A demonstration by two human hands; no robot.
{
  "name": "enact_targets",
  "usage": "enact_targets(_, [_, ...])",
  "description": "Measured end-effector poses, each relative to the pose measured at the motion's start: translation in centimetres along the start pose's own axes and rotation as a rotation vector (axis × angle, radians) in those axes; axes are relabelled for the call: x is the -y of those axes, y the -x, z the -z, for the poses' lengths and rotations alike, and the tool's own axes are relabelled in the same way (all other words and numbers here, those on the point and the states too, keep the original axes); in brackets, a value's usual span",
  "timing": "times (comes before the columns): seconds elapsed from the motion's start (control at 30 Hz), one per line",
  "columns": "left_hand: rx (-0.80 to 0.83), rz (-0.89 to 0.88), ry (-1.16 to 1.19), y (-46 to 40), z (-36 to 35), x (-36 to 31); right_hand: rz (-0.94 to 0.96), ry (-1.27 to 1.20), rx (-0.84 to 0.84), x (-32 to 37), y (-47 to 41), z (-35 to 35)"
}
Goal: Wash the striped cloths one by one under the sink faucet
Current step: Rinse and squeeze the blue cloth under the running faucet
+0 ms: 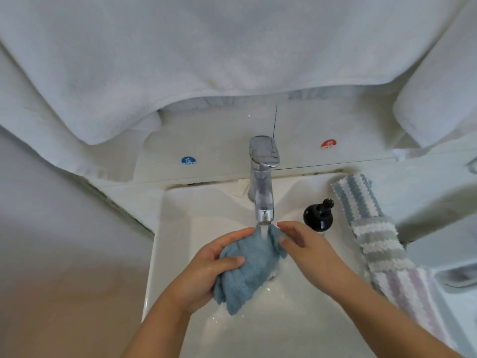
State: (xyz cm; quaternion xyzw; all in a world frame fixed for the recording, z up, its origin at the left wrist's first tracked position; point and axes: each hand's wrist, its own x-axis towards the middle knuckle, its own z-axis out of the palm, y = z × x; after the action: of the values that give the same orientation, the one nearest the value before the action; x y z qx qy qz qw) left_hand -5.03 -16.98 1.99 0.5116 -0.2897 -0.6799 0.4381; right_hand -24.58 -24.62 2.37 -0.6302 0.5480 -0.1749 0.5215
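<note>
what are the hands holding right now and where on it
Both hands hold the blue cloth under the faucet: left hand grips its left side, right hand pinches its upper right edge.

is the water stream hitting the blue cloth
Touching: the head view shows the stream from the faucet landing on the blue cloth.

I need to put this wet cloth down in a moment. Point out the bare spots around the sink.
Free: the sink's left rim, and the ledge between the cold sticker and the faucet. Crowded: the right rim, taken by the black dispenser and the row of striped cloths. Both hands and the blue cloth fill the basin.
</note>
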Motion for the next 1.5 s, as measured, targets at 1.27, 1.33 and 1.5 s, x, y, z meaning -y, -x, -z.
enact_targets(1.27, [-0.032,-0.157,-0.060,-0.1,-2.4,2.0,-0.315,-1.156,0.152,-1.0,1.1,-3.6])
enact_targets(1.33, [-0.034,-0.163,-0.066,0.1,-2.2,1.9,-0.260,-1.022,0.059,-1.0,0.9,-3.4])
enact_targets(1.5, [-0.099,-0.105,0.116,0.1,-2.3,1.5,-0.214,-0.746,0.022,-0.4,0.5,-1.8])
